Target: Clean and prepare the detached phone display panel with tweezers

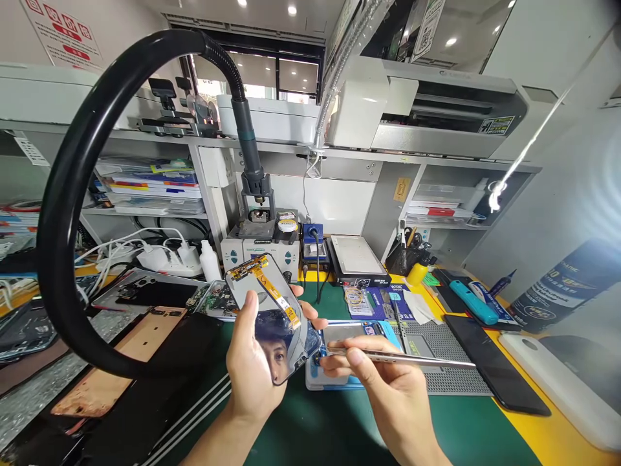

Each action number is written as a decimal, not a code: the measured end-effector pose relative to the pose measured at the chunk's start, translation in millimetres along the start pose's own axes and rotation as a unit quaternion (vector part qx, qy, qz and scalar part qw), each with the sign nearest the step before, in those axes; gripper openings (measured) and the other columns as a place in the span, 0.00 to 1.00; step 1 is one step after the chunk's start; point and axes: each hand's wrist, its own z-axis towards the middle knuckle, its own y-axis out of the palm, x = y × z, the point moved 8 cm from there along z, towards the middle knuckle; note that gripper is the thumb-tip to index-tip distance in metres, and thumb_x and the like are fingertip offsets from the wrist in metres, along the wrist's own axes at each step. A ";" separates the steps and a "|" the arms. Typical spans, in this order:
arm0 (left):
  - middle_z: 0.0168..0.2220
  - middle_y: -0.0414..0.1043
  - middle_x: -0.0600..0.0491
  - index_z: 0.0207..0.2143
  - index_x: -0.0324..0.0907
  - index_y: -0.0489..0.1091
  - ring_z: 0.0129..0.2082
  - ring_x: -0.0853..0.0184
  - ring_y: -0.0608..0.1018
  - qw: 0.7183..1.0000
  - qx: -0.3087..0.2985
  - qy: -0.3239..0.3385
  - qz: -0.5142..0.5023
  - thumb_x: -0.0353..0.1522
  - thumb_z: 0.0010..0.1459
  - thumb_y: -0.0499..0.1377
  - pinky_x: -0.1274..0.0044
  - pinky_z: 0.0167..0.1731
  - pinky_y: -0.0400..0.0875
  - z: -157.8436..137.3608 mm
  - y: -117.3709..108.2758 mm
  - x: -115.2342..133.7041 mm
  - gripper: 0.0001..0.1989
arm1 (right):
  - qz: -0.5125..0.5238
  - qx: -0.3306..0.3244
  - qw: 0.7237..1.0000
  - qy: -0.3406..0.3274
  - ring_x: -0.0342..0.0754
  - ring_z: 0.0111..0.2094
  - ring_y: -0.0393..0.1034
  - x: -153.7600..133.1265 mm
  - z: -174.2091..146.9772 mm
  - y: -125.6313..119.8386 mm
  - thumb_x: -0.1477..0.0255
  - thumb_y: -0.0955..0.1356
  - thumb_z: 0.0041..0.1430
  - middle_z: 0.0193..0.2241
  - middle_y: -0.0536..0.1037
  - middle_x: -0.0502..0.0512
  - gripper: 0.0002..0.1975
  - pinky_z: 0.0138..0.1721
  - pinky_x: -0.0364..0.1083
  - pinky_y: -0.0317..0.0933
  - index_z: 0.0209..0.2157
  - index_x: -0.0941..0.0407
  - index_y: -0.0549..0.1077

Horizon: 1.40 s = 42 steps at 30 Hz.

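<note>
My left hand (252, 362) is wrapped round a phone screen (272, 336), tilted up with its shiny back facing me. An orange flex cable (279, 299) runs across that back, and a face is reflected in the lower part. Between the thumb and fingers of my right hand (383, 375) is a pair of metal tweezers (412, 359), lying nearly level. Their left end is by the screen's lower right edge; whether they touch it I cannot tell. Beneath and behind my right hand lies a blue-framed phone repair tray (334, 382) on the green mat (301, 427).
A thick black hose (68, 129) loops over the left side to a hot air station (262, 249). Phone parts (145, 343) cover the left. A grey perforated mat (456, 382), a black phone (499, 362) and a yellow bottle (418, 272) stand or lie at right.
</note>
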 end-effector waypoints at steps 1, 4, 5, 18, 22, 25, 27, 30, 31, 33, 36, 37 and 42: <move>0.33 0.81 0.46 0.40 0.39 0.78 0.29 0.56 0.82 1.000 0.001 -0.001 -0.002 0.46 0.64 0.53 0.67 0.31 0.77 -0.1 -0.3 -0.3 0.22 | -0.004 0.001 1.000 -0.002 0.55 0.34 0.84 0.0 -0.1 0.2 0.66 0.74 0.61 0.36 0.86 0.56 0.06 0.40 0.51 0.79 0.36 0.53 0.81; 0.33 0.81 0.47 0.41 0.39 0.78 0.29 0.56 0.83 1.000 0.005 -0.003 -0.003 0.46 0.64 0.54 0.67 0.31 0.77 -0.6 -1.1 -1.2 0.22 | -0.012 0.005 1.000 -0.009 0.55 0.34 0.84 -1.5 -0.9 0.8 0.66 0.74 0.61 0.36 0.86 0.56 0.06 0.39 0.50 0.79 0.35 0.53 0.82; 0.33 0.81 0.46 0.41 0.39 0.78 0.29 0.56 0.83 1.000 0.006 -0.004 -0.002 0.47 0.64 0.54 0.67 0.31 0.77 -0.7 -1.3 -1.5 0.22 | -0.014 0.007 1.000 -0.013 0.56 0.34 0.84 -2.2 -1.3 0.7 0.66 0.74 0.61 0.35 0.85 0.56 0.06 0.39 0.50 0.79 0.35 0.53 0.82; 0.29 0.80 0.46 0.40 0.38 0.77 0.29 0.56 0.82 1.000 0.014 -0.002 0.027 0.48 0.64 0.52 0.67 0.32 0.76 -2.3 -0.7 -0.3 0.23 | 0.031 0.028 0.999 0.031 0.58 0.34 0.84 8.8 0.0 0.6 0.63 0.75 0.59 0.34 0.85 0.58 0.10 0.40 0.52 0.79 0.34 0.55 0.83; 0.28 0.79 0.45 0.38 0.38 0.77 0.29 0.56 0.82 0.999 0.037 0.001 0.031 0.47 0.63 0.52 0.67 0.32 0.76 -3.2 -1.0 -0.1 0.23 | 0.078 0.023 0.995 0.052 0.57 0.33 0.84 13.4 0.3 1.7 0.64 0.76 0.59 0.33 0.86 0.59 0.10 0.37 0.51 0.79 0.35 0.57 0.82; 0.28 0.79 0.45 0.38 0.38 0.76 0.28 0.57 0.82 0.999 0.035 -0.002 0.027 0.47 0.63 0.52 0.68 0.32 0.76 -3.3 0.2 -0.5 0.23 | 0.088 0.024 0.994 0.058 0.55 0.33 0.84 14.3 -0.5 1.3 0.64 0.76 0.59 0.33 0.86 0.60 0.11 0.37 0.50 0.79 0.35 0.58 0.81; 0.28 0.79 0.45 0.38 0.38 0.76 0.28 0.57 0.82 0.999 0.022 0.005 0.031 0.47 0.64 0.51 0.68 0.33 0.76 -3.6 2.4 0.9 0.23 | 0.088 0.025 0.994 0.062 0.55 0.33 0.83 14.3 -0.9 1.4 0.64 0.76 0.59 0.33 0.86 0.60 0.11 0.38 0.50 0.79 0.36 0.58 0.81; 0.27 0.79 0.45 0.38 0.37 0.75 0.29 0.56 0.82 0.999 0.009 0.020 0.040 0.46 0.64 0.50 0.67 0.34 0.75 -4.8 5.0 4.0 0.23 | 0.088 0.026 0.994 0.063 0.56 0.33 0.83 13.7 -1.4 2.4 0.63 0.76 0.59 0.33 0.86 0.60 0.11 0.37 0.51 0.78 0.35 0.58 0.81; 0.27 0.79 0.45 0.39 0.37 0.75 0.30 0.55 0.82 0.999 0.006 0.024 0.043 0.46 0.64 0.50 0.67 0.34 0.75 -5.2 5.4 4.6 0.23 | 0.087 0.026 0.994 0.062 0.56 0.33 0.83 13.5 -1.6 3.0 0.63 0.75 0.59 0.33 0.86 0.60 0.11 0.37 0.51 0.78 0.35 0.58 0.81; 0.27 0.79 0.45 0.39 0.37 0.75 0.30 0.55 0.82 0.999 0.005 0.027 0.047 0.46 0.65 0.50 0.66 0.33 0.75 -5.5 5.3 4.8 0.23 | 0.087 0.027 0.994 0.061 0.56 0.33 0.83 13.6 -2.4 3.8 0.63 0.75 0.59 0.33 0.85 0.60 0.11 0.37 0.51 0.78 0.35 0.58 0.80; 0.28 0.79 0.44 0.39 0.37 0.75 0.30 0.54 0.82 0.998 0.006 0.025 0.048 0.48 0.65 0.49 0.66 0.33 0.75 -4.8 3.8 3.6 0.25 | 0.091 0.029 0.994 0.059 0.56 0.33 0.83 14.2 -3.7 4.6 0.64 0.76 0.59 0.33 0.85 0.59 0.11 0.37 0.51 0.78 0.35 0.58 0.80; 0.28 0.79 0.44 0.39 0.37 0.75 0.30 0.54 0.82 0.999 0.006 0.025 0.048 0.48 0.64 0.49 0.66 0.33 0.75 -4.5 3.3 3.2 0.25 | 0.092 0.030 0.994 0.059 0.56 0.33 0.83 14.4 -4.0 4.8 0.64 0.76 0.58 0.33 0.85 0.59 0.11 0.37 0.50 0.78 0.34 0.58 0.80; 0.28 0.79 0.44 0.39 0.37 0.76 0.30 0.54 0.82 0.999 0.005 0.027 0.045 0.48 0.65 0.49 0.66 0.34 0.75 -4.4 2.8 3.5 0.25 | 0.097 0.042 0.993 0.060 0.57 0.32 0.83 16.0 -4.2 4.3 0.63 0.77 0.57 0.32 0.85 0.59 0.12 0.36 0.51 0.79 0.34 0.58 0.80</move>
